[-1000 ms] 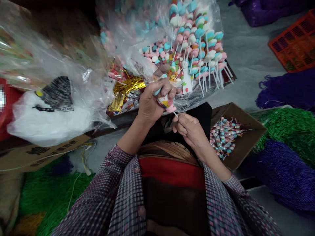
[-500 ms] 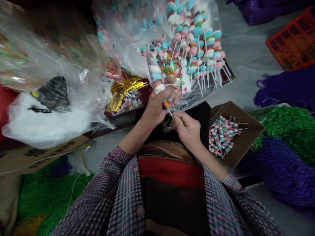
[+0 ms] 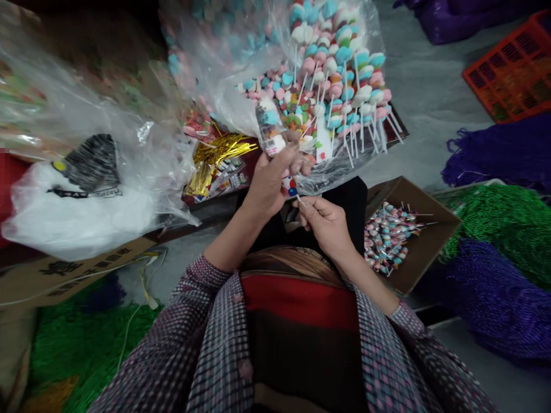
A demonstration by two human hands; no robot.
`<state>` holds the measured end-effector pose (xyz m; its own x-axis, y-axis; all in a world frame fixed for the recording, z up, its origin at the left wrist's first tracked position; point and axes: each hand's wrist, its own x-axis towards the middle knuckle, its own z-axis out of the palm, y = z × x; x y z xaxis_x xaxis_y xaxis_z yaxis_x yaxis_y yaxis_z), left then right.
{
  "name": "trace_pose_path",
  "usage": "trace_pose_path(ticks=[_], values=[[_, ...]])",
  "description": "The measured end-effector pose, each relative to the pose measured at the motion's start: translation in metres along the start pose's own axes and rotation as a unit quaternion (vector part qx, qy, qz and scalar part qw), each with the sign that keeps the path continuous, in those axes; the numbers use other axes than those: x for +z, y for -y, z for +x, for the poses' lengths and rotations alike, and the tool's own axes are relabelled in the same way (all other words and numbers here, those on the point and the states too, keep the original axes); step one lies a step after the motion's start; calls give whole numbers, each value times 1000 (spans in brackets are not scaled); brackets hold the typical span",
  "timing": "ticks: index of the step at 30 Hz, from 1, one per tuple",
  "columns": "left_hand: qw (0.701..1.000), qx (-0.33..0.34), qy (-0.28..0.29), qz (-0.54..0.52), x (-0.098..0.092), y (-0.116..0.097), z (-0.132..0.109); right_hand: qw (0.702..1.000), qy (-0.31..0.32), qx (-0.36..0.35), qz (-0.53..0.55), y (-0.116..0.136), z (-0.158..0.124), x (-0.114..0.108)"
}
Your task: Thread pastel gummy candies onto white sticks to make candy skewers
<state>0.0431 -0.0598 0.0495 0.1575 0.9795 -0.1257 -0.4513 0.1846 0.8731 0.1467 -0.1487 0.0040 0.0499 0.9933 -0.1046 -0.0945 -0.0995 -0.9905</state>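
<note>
Above my lap, my left hand [image 3: 275,175] is wrapped round a bagged marshmallow skewer [image 3: 270,123]. Its blue and white candies show past the thumb, inside a clear wrapper with a printed barcode. The wrapper's colourful lower end shows below my palm. My right hand [image 3: 322,219] pinches the white stick of the same skewer where it comes out at the bottom. Just beyond lie unwrapped marshmallow skewers [image 3: 340,74] in a heap, sticks towards me. Gold twist ties [image 3: 221,148] are bunched left of my left hand.
A cardboard box [image 3: 424,252] of wrapped skewers stands at my right. Green cord [image 3: 503,223] and purple cord [image 3: 495,304] lie beyond it. An orange crate [image 3: 512,69] is at the far right. A white plastic bag [image 3: 81,212] with a dark knitted item lies at left.
The wrapped skewer has turned in my left hand, so the barcode side now faces up. My right hand stays on the stick, shifted slightly left.
</note>
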Motion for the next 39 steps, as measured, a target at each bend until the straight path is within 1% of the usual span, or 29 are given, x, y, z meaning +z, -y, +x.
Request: trace_pose_path(ticks=[3,6,9,11,12,13,15,17,18,19,20,21,22,23,24,26,28,29,30,32,35,37,39], values=[[998,14,57,11,-1,10,-7,1000,-17,-2,21,-3,1,3],[989,44,129,51,-14,16,-9,999,-29,-9,40,-7,3,3],[970,64,173,160,-31,20,-9,997,-39,-23,57,-8,6,0],[943,93,172,269,-42,23,-8,996,-41,-25,69,-9,8,-2],[922,122,159,332,-46,24,-8,996,-41,-23,73,-9,8,-3],[892,160,144,397,-48,25,-7,996,-40,-21,73,-8,9,-3],[814,240,122,515,-51,26,-5,997,-41,-16,69,-8,10,-4],[736,294,124,597,-50,27,-2,997,-48,-21,62,-8,13,-5],[707,305,130,624,-49,26,-2,996,-55,-27,58,-9,14,-5],[688,309,135,642,-48,26,-1,996,-62,-32,55,-9,15,-5],[680,308,140,651,-49,25,0,996,-66,-36,52,-9,17,-5],[682,303,146,650,-50,24,0,996,-68,-40,51,-9,18,-5],[694,293,154,640,-52,22,1,996,-66,-42,51,-8,18,-4],[714,280,166,620,-55,20,1,996,-63,-42,51,-8,19,-4],[742,263,178,590,-58,18,2,996,-58,-42,49,-8,19,-4],[813,223,188,504,-65,13,4,997,-50,-41,43,-7,19,-3],[879,189,168,404,-67,9,8,998,-46,-37,38,-8,19,-2],[903,177,153,360,-65,8,11,998,-43,-34,37,-9,19,-2],[920,165,141,326,-62,8,13,998,-40,-31,37,-9,19,-1],[943,131,136,274,-52,9,15,998,-33,-24,42,-11,18,1],[973,51,145,173,-33,11,14,998,-18,-14,51,-12,17,3],[984,6,139,114,-23,10,11,998,-16,-3,55,-12,15,3],[988,-25,126,87,-17,9,7,998,-21,9,57,-12,15,3]])
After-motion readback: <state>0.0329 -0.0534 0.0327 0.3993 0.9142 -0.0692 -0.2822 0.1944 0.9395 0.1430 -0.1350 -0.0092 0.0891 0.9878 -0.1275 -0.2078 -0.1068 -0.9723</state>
